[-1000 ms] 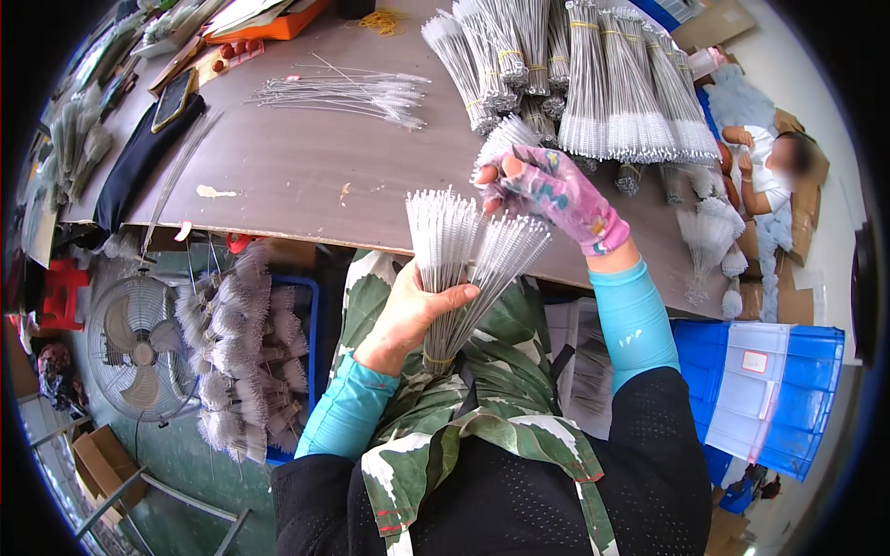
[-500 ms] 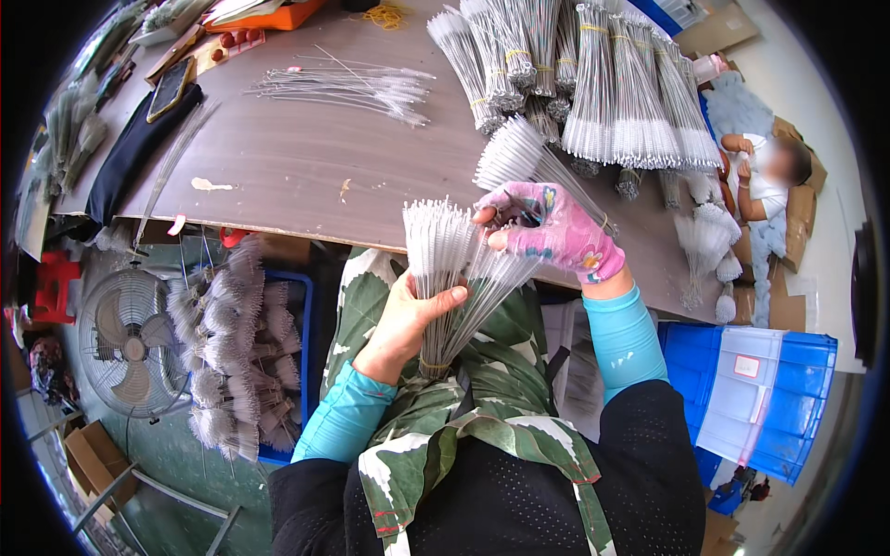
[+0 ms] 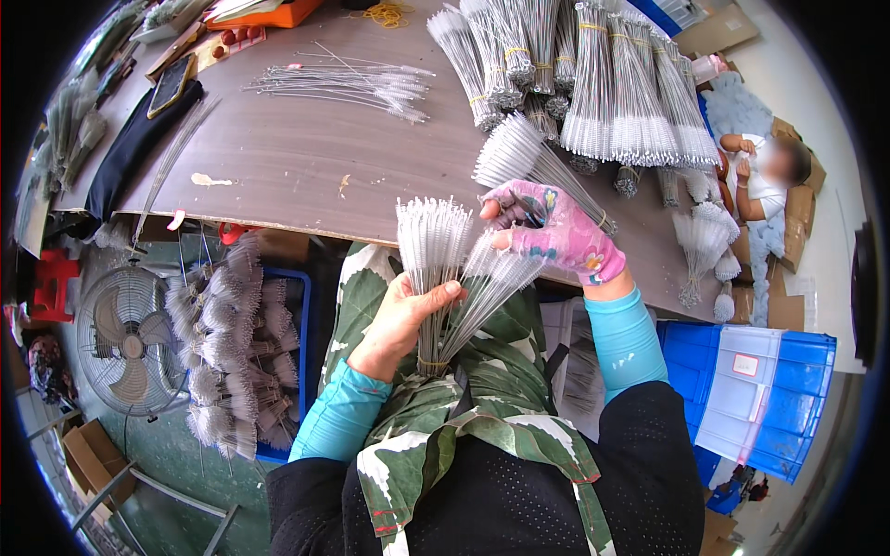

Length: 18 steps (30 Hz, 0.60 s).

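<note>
My bare left hand [image 3: 408, 315] is wrapped round a bundle of thin wire brushes [image 3: 432, 241], white bristles up, above my lap. A yellow band [image 3: 432, 367] ties its lower end. Part of the bundle, a fan of brushes [image 3: 496, 269], leans away to the right. Beside those bristle tips is my right hand [image 3: 556, 232] in a pink flowered glove with bare fingertips. Its thumb and forefinger stand apart, the other fingers curl, and I see nothing held in it. Just beyond lies another tied brush bundle [image 3: 538, 162] on the table.
Many tied brush bundles [image 3: 621, 93] are piled at the table's far right. Loose brushes [image 3: 343, 85] lie across the table [image 3: 278, 167]. On the left are a fan [image 3: 133, 343] and hanging brushes [image 3: 222, 343]; blue crates [image 3: 788, 398] stand at right. Another person [image 3: 765, 176] sits far right.
The upright part of the bundle and my left hand have shifted slightly left, and the gap to the leaning brushes is wider. My right hand has barely moved.
</note>
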Each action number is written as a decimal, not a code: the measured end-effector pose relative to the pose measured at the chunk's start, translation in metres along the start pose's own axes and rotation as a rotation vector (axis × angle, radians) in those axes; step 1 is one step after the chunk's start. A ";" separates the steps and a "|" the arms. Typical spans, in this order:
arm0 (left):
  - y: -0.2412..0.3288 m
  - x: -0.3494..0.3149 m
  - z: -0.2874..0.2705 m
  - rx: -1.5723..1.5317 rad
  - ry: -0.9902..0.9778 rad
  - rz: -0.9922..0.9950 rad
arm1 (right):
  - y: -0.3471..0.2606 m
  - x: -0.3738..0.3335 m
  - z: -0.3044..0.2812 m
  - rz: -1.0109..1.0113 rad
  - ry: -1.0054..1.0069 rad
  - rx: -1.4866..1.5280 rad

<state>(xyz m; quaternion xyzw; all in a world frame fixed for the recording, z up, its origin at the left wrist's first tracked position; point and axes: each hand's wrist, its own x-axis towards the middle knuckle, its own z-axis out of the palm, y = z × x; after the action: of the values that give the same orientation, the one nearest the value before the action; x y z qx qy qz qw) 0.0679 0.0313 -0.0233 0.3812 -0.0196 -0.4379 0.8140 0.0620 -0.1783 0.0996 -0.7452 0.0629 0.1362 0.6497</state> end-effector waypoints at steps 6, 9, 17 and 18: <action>0.001 0.001 0.003 0.014 -0.035 0.023 | -0.005 -0.001 -0.002 0.023 -0.097 -0.036; 0.002 0.001 0.004 0.003 -0.033 0.025 | -0.003 0.001 -0.002 0.012 -0.096 -0.020; 0.003 0.002 0.005 0.057 -0.027 0.030 | -0.001 0.005 -0.001 -0.025 -0.046 -0.044; 0.002 0.001 0.004 0.057 -0.025 0.031 | -0.004 0.005 -0.001 -0.025 -0.048 -0.045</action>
<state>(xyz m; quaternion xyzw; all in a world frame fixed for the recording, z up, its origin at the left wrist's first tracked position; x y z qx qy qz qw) 0.0688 0.0286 -0.0191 0.3981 -0.0484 -0.4292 0.8093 0.0683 -0.1782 0.1020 -0.7568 0.0347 0.1473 0.6359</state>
